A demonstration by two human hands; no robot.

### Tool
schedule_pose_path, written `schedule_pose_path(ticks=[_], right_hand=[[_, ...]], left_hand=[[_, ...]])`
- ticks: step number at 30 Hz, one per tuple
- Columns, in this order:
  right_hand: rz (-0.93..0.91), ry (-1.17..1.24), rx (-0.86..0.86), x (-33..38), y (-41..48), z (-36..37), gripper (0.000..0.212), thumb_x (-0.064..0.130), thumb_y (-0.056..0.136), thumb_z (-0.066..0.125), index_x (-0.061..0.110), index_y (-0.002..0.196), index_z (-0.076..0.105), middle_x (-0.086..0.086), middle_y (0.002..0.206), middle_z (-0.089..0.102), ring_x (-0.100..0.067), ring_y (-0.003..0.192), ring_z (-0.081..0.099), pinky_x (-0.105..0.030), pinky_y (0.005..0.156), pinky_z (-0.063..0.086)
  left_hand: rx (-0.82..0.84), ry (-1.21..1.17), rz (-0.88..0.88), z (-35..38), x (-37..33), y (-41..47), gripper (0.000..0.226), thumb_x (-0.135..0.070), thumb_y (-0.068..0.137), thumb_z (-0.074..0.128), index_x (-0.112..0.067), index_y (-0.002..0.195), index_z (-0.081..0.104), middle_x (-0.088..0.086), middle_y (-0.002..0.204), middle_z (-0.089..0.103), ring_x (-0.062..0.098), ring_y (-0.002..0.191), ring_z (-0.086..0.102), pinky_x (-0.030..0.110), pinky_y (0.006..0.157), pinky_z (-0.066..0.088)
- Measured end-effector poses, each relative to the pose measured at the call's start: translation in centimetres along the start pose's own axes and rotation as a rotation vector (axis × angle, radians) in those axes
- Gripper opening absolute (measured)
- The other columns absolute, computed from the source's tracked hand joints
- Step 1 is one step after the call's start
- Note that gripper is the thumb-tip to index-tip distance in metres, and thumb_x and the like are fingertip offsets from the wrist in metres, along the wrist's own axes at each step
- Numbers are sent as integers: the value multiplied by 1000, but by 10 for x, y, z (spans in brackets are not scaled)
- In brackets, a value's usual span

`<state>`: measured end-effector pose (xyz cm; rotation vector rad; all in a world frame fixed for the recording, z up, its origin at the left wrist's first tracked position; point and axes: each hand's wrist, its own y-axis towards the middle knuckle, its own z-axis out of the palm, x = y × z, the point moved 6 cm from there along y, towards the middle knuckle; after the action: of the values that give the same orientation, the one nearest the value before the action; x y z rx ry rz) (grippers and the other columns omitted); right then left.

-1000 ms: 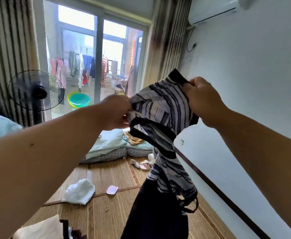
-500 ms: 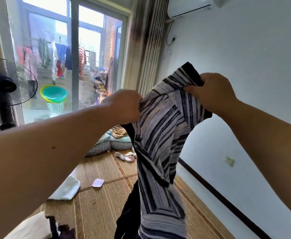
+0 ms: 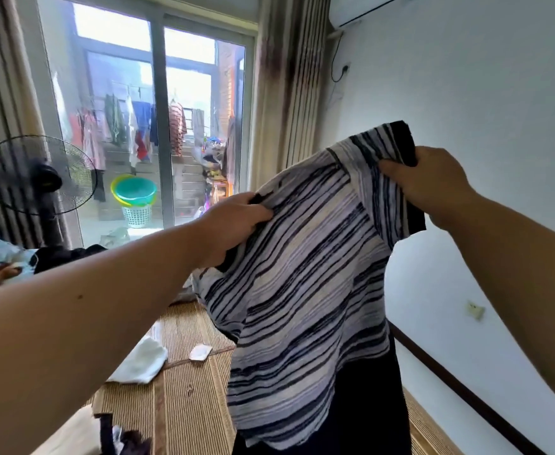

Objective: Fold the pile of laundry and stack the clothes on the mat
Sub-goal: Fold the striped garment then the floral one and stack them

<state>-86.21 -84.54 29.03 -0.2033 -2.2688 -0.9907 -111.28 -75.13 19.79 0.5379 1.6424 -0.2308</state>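
Striped garment point(image 3: 302, 274) held up above mat point(image 3: 187, 405); left hand point(image 3: 233, 221) fingers curled gripping top edge, right hand point(image 3: 433, 185) pinching opposite corner.

Two bare forearms, no sleeves, watch or rings in view; a small dark mole marks the left forearm point(image 3: 79, 296).

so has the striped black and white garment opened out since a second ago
Yes. The striped black and white garment hangs wider between the left hand and right hand, covering more of the woven straw mat.
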Motion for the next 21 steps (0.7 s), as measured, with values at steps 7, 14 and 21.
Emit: schedule_pose_path(ticks=[7, 14, 21], right_hand=[[314, 188, 282, -126, 21, 17, 26, 36, 92, 63, 12, 101, 63, -9, 93, 70, -19, 72, 67, -29, 61, 49], [98, 238, 128, -163, -34, 52, 45, 77, 67, 51, 34, 80, 52, 16, 66, 62, 3, 59, 58, -13, 50, 37], [327, 131, 543, -232, -56, 125, 26, 30, 82, 66, 16, 63, 55, 8, 56, 53, -17, 62, 51, -31, 60, 36]], left_hand=[[-38, -302, -217, 108, -6, 49, 13, -5, 89, 49, -7, 85, 62, 11, 71, 67, 20, 53, 65, 29, 51, 57], [-354, -567, -348, 175, 17, 112, 18, -4, 94, 48, -5, 78, 55, 12, 64, 58, 21, 51, 60, 27, 41, 52], [-556, -607, -340, 165, 22, 125, 5, -3, 95, 48, -4, 96, 53, 16, 86, 61, 26, 71, 63, 28, 37, 51]])
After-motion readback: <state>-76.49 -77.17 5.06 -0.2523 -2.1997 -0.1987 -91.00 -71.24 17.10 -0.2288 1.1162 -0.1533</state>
